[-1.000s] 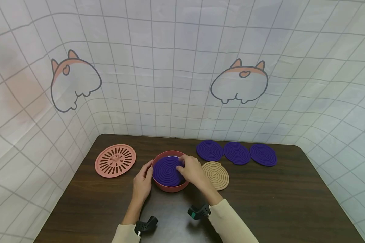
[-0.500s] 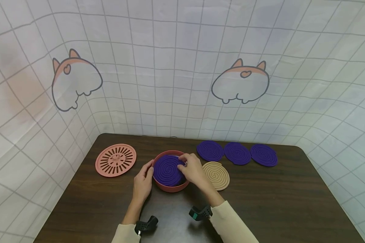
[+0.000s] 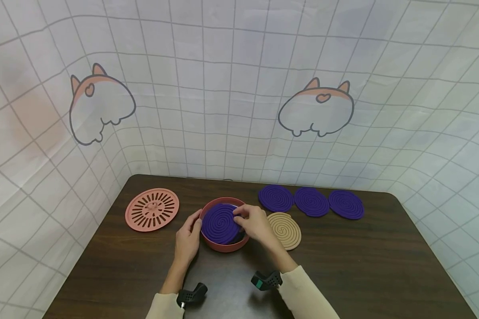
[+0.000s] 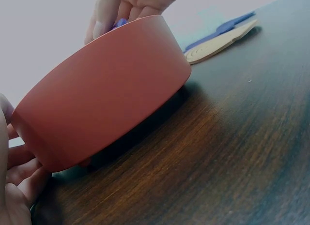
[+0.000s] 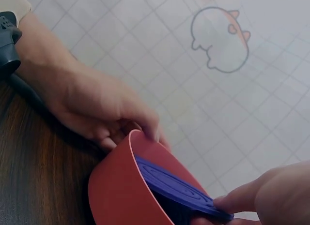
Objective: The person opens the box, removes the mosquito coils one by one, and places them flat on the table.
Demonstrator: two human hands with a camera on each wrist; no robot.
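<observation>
A red round mosquito coil box [image 3: 223,249] sits in the middle of the table. My left hand [image 3: 187,241] grips its left side, thumb at the rim and fingers along the outer wall. Within the box a purple mosquito coil [image 3: 220,223] slants, its right edge raised. My right hand [image 3: 257,223] pinches that raised edge between thumb and fingers. In the right wrist view, the purple coil [image 5: 179,186] is tilted across the opening, over a dark gap. From the left wrist view, the box's outer wall [image 4: 106,94] hides most of the coil.
The pink slotted lid [image 3: 151,210] lies at the back left. Several purple coils, one at the near end [image 3: 275,198], line the back right. A tan coil [image 3: 284,231] lies just right of the box, near my right wrist. A grid-patterned curtain [image 3: 223,88] encloses the table.
The right edge of the purple coil has risen a little in my right hand, widening the dark gap at the box's lower right. My left hand keeps its grip on the box.
</observation>
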